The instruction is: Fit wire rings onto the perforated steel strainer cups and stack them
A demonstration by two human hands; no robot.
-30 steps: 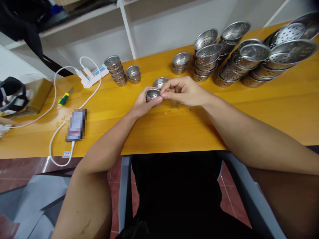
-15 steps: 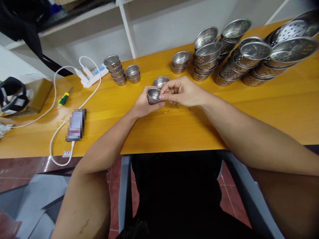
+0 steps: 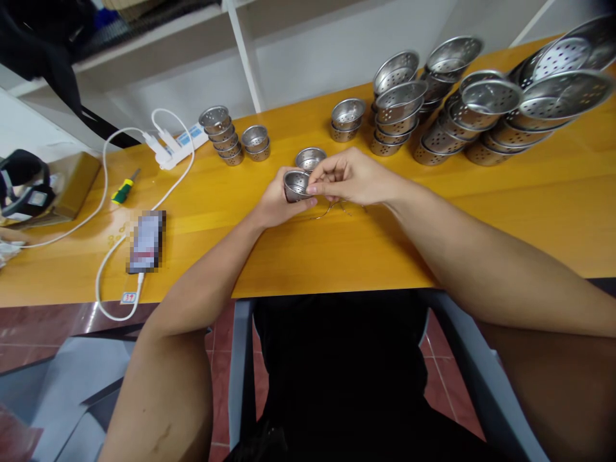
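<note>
My left hand (image 3: 280,204) is wrapped round a small perforated metal cup (image 3: 296,183), its mouth tilted up towards me. At the cup's right rim, the thumb and forefinger of my right hand (image 3: 342,177) are pinched together. Whatever sits between those fingertips is too small or hidden to make out. Just behind the held cup, a similar metal cup (image 3: 310,157) stands on the table. Thin bent wires (image 3: 332,208) lie on the wood below my right hand, partly covered by it.
Stacks of perforated cups (image 3: 397,119) and larger bowls (image 3: 563,96) fill the back right of the table (image 3: 298,263). Smaller stacks (image 3: 224,138) stand at back left, near a power strip (image 3: 185,144). A screwdriver (image 3: 124,190), cabled phone (image 3: 147,242) and small yellow rings (image 3: 115,237) lie left.
Almost nothing differs. Both hands keep the same hold at the cup, and the whole view has shifted very slightly.
</note>
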